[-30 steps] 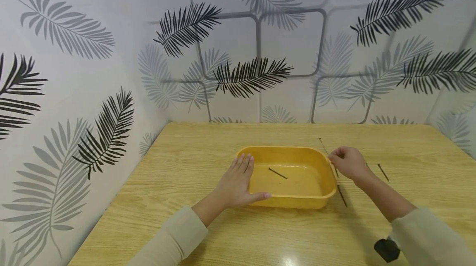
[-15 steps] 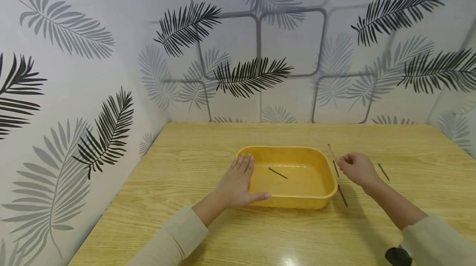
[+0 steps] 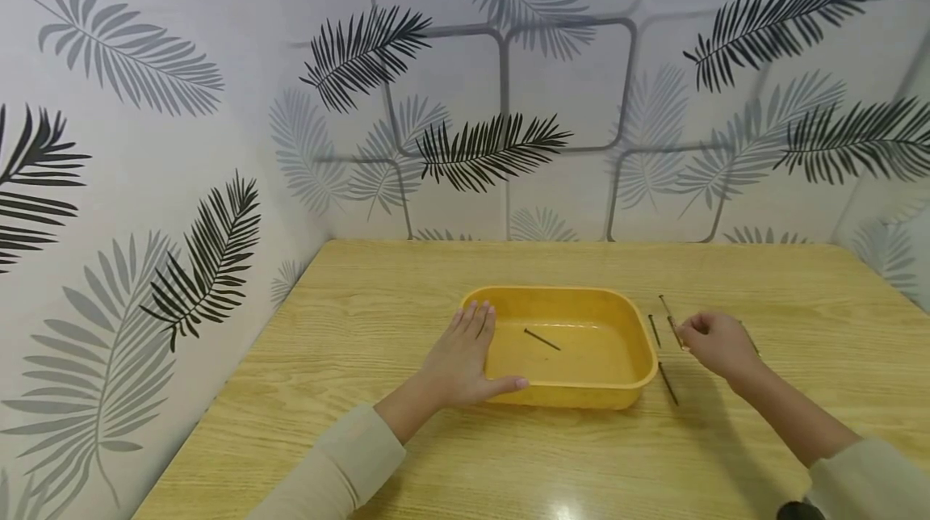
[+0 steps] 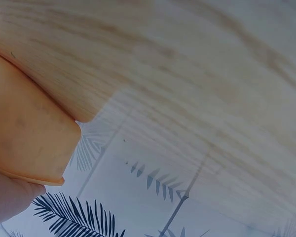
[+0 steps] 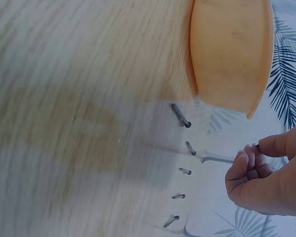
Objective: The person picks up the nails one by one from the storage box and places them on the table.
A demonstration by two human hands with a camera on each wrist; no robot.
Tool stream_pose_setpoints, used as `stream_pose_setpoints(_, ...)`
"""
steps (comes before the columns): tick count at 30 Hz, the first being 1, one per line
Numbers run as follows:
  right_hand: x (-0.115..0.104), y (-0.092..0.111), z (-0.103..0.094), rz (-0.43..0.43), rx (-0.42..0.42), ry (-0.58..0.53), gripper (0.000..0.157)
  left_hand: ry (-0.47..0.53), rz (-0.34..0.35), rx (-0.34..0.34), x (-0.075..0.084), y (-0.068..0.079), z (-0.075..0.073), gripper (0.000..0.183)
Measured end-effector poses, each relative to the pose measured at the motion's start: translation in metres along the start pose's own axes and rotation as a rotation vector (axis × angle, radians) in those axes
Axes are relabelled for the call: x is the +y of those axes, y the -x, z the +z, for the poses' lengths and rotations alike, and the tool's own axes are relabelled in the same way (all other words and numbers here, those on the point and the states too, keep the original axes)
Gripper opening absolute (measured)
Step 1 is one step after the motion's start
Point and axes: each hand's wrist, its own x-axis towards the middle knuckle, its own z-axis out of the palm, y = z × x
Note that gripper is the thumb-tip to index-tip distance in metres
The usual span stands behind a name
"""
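Observation:
My left hand (image 3: 465,354) rests on the left end of a yellow plastic tray (image 3: 567,396), fingers straight over the rim and thumb along the near edge. One dark nail (image 3: 542,339) lies inside the tray. To the right of it, my right hand (image 3: 719,342) pinches a thin nail (image 3: 665,307) between thumb and fingertips, head end pointing up and away. Just below the pinched nail, several nails lie on the table, among them one by the tray's right side (image 3: 655,331) and a nearer nail (image 3: 669,384). In the right wrist view the right hand (image 5: 266,173) has its fingers curled.
Several nails stretch in a row beyond the tray in the right wrist view, the lowest being a short-looking nail (image 5: 171,221). The wooden table (image 3: 349,294) backs onto a leaf-patterned wall (image 3: 465,213), with another wall at the left.
My right hand has moved right and nearer, away from the tray's right rim, with the nail still pinched. The left hand and the tray have stayed put.

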Motion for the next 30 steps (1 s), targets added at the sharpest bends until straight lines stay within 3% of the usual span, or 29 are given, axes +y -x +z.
stream_pose_setpoints(30, 0.027, 0.015, -0.009, 0.023, -0.041, 0.078, 0.029, 0.009, -0.012, -0.008, 0.0, -0.001, 0.001, 0.101)
